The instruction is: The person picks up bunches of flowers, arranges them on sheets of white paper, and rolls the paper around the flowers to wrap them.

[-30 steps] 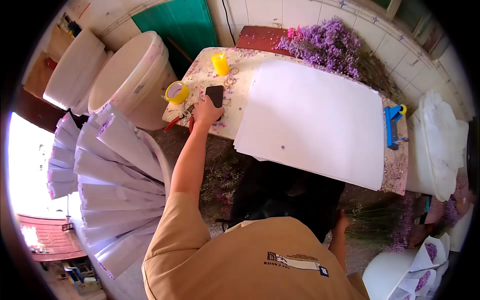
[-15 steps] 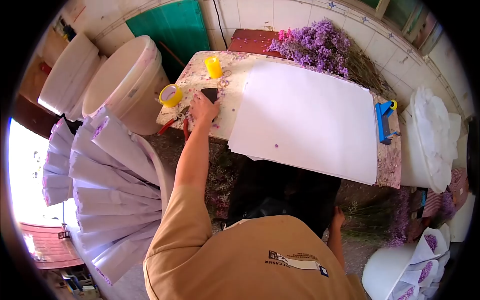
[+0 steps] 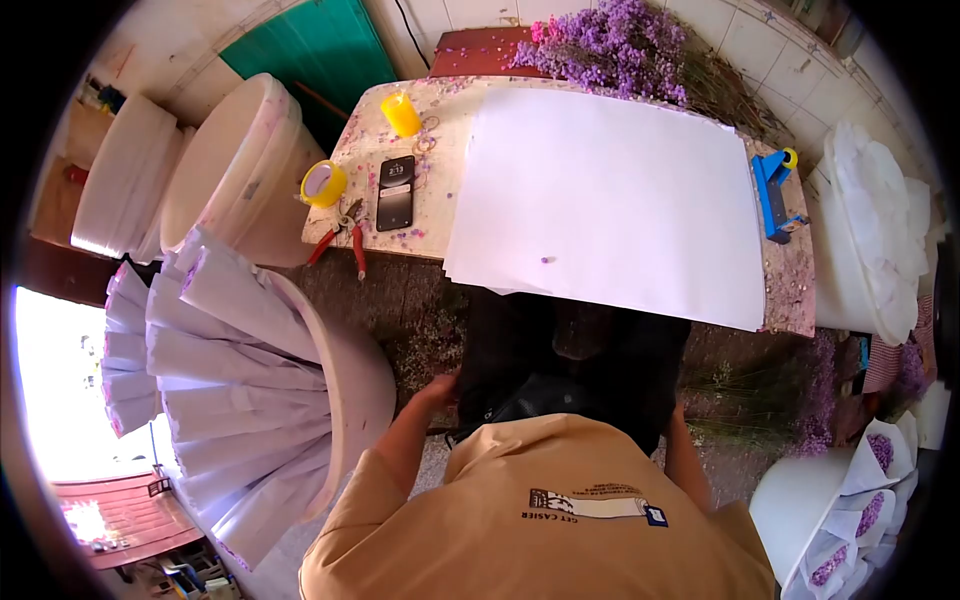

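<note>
My left hand (image 3: 438,388) is down beside my left thigh, near the loose stems under the table; its fingers are mostly hidden. On the right, my right hand (image 3: 679,418) hangs by my other thigh, barely showing, its fingers out of sight. On the table (image 3: 430,240) in front of me lies a phone (image 3: 396,193) with its screen lit. Left of it are red-handled pliers (image 3: 345,238) and a roll of yellow-rimmed tape (image 3: 323,184). A second yellow tape roll (image 3: 400,115) stands farther back. A stack of white paper sheets (image 3: 610,200) covers most of the tabletop.
A blue tape dispenser (image 3: 772,195) sits at the table's right end. Purple flowers (image 3: 625,50) lie behind the table. Paper-wrapped bunches (image 3: 245,400) fill a tub at left, and more wrapped flowers (image 3: 868,515) stand in a white bucket (image 3: 785,510) at lower right.
My left hand has let go of the phone and drawn back from the table to my left side. The phone now lies uncovered. My right hand stays low by my thigh.
</note>
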Tool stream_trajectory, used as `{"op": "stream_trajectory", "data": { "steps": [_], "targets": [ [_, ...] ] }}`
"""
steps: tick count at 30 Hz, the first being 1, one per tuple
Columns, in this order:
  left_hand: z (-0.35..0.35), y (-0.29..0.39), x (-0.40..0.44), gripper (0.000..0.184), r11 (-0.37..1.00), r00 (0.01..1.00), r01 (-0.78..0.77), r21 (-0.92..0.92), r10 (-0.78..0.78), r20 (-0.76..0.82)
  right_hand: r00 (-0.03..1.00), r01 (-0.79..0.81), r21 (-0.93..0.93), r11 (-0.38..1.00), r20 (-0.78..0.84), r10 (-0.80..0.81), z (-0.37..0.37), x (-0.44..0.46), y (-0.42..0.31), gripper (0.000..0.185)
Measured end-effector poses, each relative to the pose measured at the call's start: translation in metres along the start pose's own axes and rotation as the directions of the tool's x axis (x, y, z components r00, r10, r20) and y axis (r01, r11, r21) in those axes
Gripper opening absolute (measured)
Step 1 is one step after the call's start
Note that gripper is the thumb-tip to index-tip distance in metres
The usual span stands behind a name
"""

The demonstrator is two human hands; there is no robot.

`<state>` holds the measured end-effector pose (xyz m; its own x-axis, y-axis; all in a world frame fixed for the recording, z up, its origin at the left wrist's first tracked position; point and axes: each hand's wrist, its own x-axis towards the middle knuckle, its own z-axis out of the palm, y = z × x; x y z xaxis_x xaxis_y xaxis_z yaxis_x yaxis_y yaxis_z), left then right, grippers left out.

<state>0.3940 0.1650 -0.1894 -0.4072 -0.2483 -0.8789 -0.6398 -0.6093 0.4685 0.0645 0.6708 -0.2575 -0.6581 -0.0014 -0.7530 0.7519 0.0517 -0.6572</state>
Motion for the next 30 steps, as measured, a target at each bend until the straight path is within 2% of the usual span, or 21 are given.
{"op": "stream_trajectory", "data": {
  "steps": [1,2,4,5,8,13,18,21,24,28,30],
  "targets": [
    [0.003,-0.016,0.015,0.039,0.988,0.995,0.034,-0.148,-0.021,0.094,1.0,0.005,-0.045,0.999,-0.007,-0.005,0.003,-0.007,-0.005,0.039],
    [0.011,-0.014,0.013,0.039,0.987,0.995,0.047,-0.153,-0.034,0.091,1.0,0.003,-0.077,0.997,-0.018,-0.005,0.004,-0.013,-0.008,0.04],
    [0.028,0.004,0.008,0.038,0.93,0.973,0.156,-0.333,-0.087,0.213,0.999,-0.021,-0.127,0.992,-0.031,0.017,0.008,-0.018,-0.015,0.04],
    [0.028,0.009,0.012,0.038,0.924,0.974,0.166,-0.343,-0.1,0.202,0.999,-0.044,-0.149,0.988,-0.035,0.039,0.01,-0.02,-0.017,0.04],
    [0.031,0.027,0.031,0.035,0.838,0.933,0.323,-0.44,-0.202,0.299,0.992,-0.123,-0.219,0.968,-0.042,0.116,0.017,-0.004,-0.02,0.041],
    [0.036,0.056,0.03,0.035,0.792,0.947,0.32,-0.519,-0.245,0.209,0.956,-0.275,-0.359,0.892,-0.009,0.292,0.051,0.071,-0.025,0.043],
    [0.035,0.101,-0.009,0.036,0.788,0.948,0.294,-0.541,-0.313,0.059,0.923,-0.314,-0.531,0.787,0.024,0.385,0.083,0.112,-0.065,0.046],
    [0.035,0.123,-0.035,0.036,0.804,0.949,0.258,-0.535,-0.315,-0.016,0.928,-0.244,-0.665,0.706,0.051,0.37,0.098,0.119,-0.096,0.047],
    [0.034,0.127,-0.052,0.036,0.827,0.95,0.226,-0.514,-0.303,-0.07,0.937,-0.191,-0.695,0.693,0.081,0.339,0.117,0.122,-0.118,0.049],
    [0.017,0.133,-0.014,0.037,0.887,0.963,0.21,-0.411,-0.261,-0.071,0.953,-0.035,-0.73,0.682,0.182,0.244,0.135,0.134,-0.112,0.052],
    [0.005,0.132,0.014,0.037,0.927,0.971,0.211,-0.309,-0.234,-0.04,0.959,0.094,-0.787,0.609,0.236,0.157,0.138,0.138,-0.1,0.054]
  ]
}}
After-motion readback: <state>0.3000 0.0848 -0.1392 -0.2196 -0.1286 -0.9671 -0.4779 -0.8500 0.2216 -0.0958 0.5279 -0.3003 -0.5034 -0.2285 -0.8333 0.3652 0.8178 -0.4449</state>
